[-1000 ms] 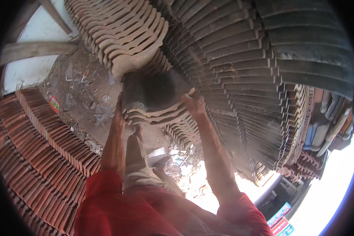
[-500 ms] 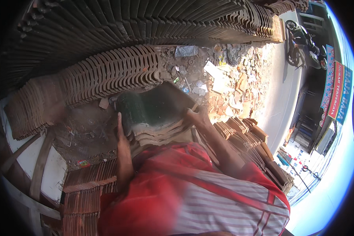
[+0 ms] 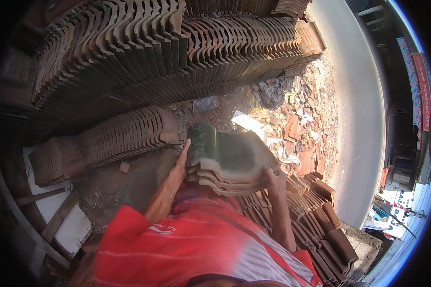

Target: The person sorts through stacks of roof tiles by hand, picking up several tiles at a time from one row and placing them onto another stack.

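Between my two hands is a short stack of several curved roof tiles (image 3: 239, 155), held close against the front of my red shirt. The top tile is dark green with a dusty edge; the ones beneath show pale, wavy rims. My left hand (image 3: 181, 162) presses flat along the stack's left side, fingers pointing away from me. Around the right edge my right hand (image 3: 274, 179) is closed, with the thumb near the top and the other fingers mostly hidden. Just beyond the left hand lies a low row of upright brown tiles (image 3: 124, 134).
Tall rows of stacked tiles (image 3: 239, 43) stand along the far side. More tiles (image 3: 311, 220) lean at my right. Broken tile and rubbish (image 3: 301, 129) cover the ground before the road (image 3: 354, 110). A white board (image 3: 65, 215) with wooden strips lies at left.
The tile stack and both hands have shifted right in view and closer to my body. My view has turned, bringing more of the far tile rows and the right-hand tiles into sight.
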### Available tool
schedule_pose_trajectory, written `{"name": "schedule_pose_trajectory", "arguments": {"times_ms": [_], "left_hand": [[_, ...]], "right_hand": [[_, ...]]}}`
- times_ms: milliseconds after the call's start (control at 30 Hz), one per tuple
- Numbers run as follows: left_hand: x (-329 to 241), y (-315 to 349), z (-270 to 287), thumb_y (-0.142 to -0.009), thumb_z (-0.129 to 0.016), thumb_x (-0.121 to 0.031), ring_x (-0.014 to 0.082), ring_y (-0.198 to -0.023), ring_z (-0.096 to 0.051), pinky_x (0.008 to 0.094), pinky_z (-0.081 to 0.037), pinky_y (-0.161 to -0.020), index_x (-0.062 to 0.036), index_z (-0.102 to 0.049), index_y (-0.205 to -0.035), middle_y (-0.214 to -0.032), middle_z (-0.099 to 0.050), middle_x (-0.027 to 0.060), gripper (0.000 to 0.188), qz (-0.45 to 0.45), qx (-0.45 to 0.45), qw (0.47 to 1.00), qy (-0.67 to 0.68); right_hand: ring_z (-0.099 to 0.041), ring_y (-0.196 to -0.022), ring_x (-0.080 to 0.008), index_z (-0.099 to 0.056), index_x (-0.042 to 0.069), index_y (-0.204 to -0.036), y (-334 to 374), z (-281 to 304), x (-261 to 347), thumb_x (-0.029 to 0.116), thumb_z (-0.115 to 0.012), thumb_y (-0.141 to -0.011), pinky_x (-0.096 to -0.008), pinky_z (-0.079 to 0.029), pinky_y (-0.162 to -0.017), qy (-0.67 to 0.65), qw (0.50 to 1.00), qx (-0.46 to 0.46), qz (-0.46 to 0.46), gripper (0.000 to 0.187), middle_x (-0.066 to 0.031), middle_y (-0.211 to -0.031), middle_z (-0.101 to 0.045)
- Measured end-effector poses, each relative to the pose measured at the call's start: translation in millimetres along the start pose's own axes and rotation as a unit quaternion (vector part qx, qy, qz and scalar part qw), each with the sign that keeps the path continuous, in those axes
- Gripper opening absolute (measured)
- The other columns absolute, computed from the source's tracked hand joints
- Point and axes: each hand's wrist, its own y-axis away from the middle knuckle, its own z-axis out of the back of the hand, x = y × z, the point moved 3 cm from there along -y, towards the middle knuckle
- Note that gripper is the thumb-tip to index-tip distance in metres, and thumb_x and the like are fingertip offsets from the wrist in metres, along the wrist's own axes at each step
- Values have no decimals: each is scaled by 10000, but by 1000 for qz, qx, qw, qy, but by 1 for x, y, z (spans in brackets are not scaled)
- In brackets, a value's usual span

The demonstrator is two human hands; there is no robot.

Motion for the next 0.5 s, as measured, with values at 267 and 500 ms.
{"name": "schedule_pose_trajectory", "arguments": {"times_ms": [267,500], "left_hand": [[-42,-66,-101,-885,-556,-603,235,-1022,-595,398,-500,-863,-173,-557,-1302,-1233,-587,71,599,-8,123,989,77],[-134,-115,-180,-899,-532,-583,220,-955,-589,374,-503,-803,-166,-564,-1274,-1161,-589,67,562,-27,218,949,226]], "right_hand": [[-567,-671,-105,-639,-41,-937,-91,6,198,191,-626,-897,-278,-457,-616,218,959,8,183,236,-48,-744,-635],[-651,-785,-130,-627,-38,-1113,-186,-73,376,143,-605,-893,-298,-520,-700,340,863,81,365,286,-101,-848,-697]]}}
